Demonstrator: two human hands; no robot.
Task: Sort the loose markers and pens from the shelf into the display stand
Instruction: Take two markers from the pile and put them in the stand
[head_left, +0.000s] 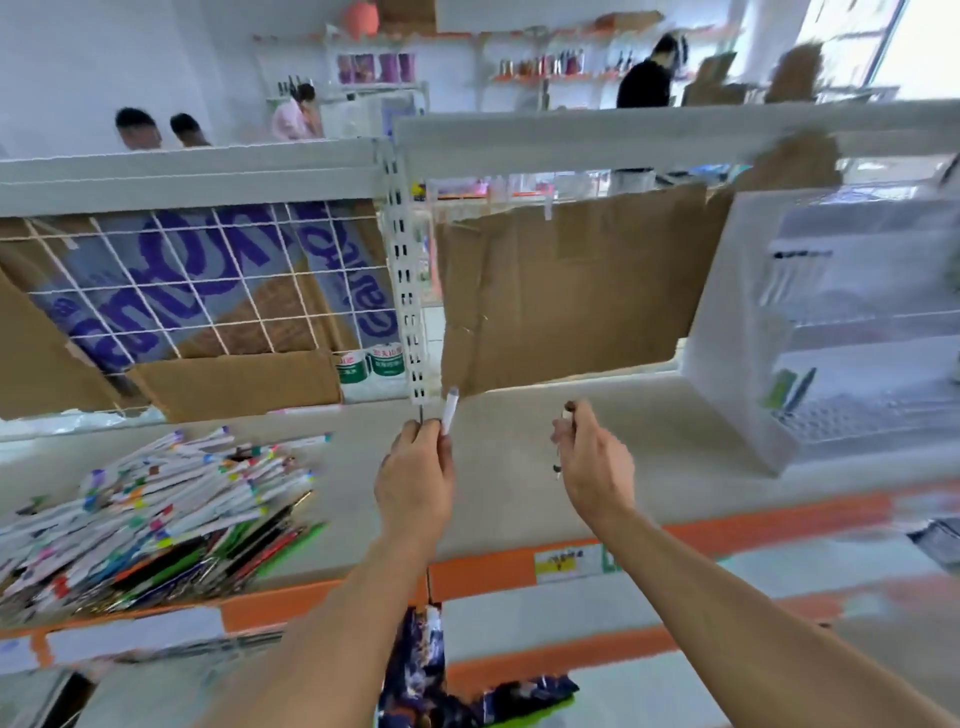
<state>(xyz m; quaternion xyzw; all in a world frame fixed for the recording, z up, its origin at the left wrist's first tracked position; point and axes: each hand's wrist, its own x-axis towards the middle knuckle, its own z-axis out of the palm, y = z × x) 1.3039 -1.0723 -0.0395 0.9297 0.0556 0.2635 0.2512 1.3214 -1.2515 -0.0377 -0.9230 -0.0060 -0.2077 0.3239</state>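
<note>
Both our hands are raised above the shelf (519, 467), roughly at its centre and apart from each other. Our left hand (415, 478) has its fingers curled and pinches two items at the fingertips: a white marker (450, 415), tilted slightly right with its cap end up, and a thin dark pen (421, 414) just left of it, of which only the tip shows above the fingers. Our right hand (597, 457) is also curled and grips a slim pen (565, 441) held near vertical; its upper end shows above the fingers and its lower end below them. Motion blur prevents us from reading its colour with confidence.

The pile (156, 519) of loose markers and pens lies on the left part of the shelf, well apart from both hands. White-bodied markers with coloured caps sit on top and toward the back; darker, green and red pens lie along the front edge.

The display stand (737, 338) is at the right end of the shelf, white and translucent, with stepped tiers. A dark pen and a green item (789, 387) stand in one of its lower tiers; the view is too blurred for us to tell the exact compartment.

Behind the shelf, a cardboard sheet (561, 296) hangs at centre and a wire grid (208, 286) covers the left bay. An orange strip (519, 569) runs along the shelf front.
</note>
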